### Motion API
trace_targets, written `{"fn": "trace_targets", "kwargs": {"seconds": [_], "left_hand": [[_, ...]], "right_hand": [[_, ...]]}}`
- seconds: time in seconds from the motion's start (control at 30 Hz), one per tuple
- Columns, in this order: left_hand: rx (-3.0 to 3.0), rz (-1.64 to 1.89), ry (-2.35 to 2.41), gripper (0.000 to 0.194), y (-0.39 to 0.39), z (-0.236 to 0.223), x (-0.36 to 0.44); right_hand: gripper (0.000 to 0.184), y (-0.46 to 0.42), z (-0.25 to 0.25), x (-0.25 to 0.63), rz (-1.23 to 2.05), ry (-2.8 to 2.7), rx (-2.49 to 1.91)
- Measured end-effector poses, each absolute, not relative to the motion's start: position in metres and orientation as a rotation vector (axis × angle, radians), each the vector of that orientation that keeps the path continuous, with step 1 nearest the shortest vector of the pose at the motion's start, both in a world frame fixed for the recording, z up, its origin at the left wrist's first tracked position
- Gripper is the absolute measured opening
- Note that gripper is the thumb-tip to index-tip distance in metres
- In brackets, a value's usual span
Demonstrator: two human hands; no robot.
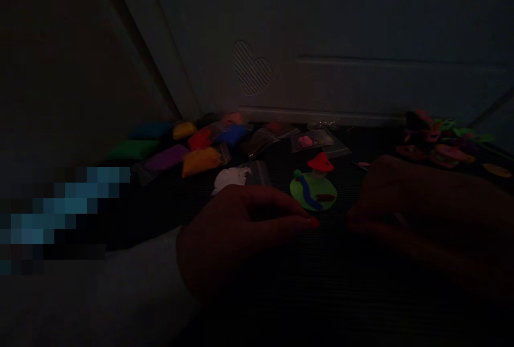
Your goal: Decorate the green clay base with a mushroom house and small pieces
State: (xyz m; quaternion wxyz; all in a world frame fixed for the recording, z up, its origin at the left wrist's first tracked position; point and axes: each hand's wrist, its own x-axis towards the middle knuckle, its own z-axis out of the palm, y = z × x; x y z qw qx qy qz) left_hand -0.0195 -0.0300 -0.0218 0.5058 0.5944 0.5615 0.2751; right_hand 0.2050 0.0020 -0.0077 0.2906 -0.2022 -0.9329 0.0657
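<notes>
The small red piece (314,223) is between the thumb and finger of the left hand (244,229), which is nearly closed, only its tips pinching. It is just in front of the green disc (321,184), apart from it. On this disc there are a blue strip (307,191), a brown piece (325,197), a green ball (297,174) and, at the far edge, a red-capped mushroom (320,164). The right hand (385,205) is near, with fingers bent; it is too dark to tell how far it is closed or what it holds.
</notes>
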Motion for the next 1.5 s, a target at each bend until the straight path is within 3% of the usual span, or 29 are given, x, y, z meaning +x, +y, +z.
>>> {"fn": "trace_targets", "kwargs": {"seconds": [0.97, 1.23, 1.5], "left_hand": [[1.437, 0.689, 1.383, 0.02, -0.031, -0.019, -0.015], [1.57, 0.727, 1.304, 0.012, -0.038, -0.017, -0.016], [1.614, 0.716, 1.273, 0.007, -0.038, -0.019, -0.016]], "right_hand": [[0.015, 0.003, -0.009, 0.204, 0.106, -2.48, -0.572], [0.04, -0.01, -0.027, 0.194, 0.451, -2.325, -0.877], [0.035, -0.019, -0.034, 0.19, 0.551, -2.282, -0.898]]}}
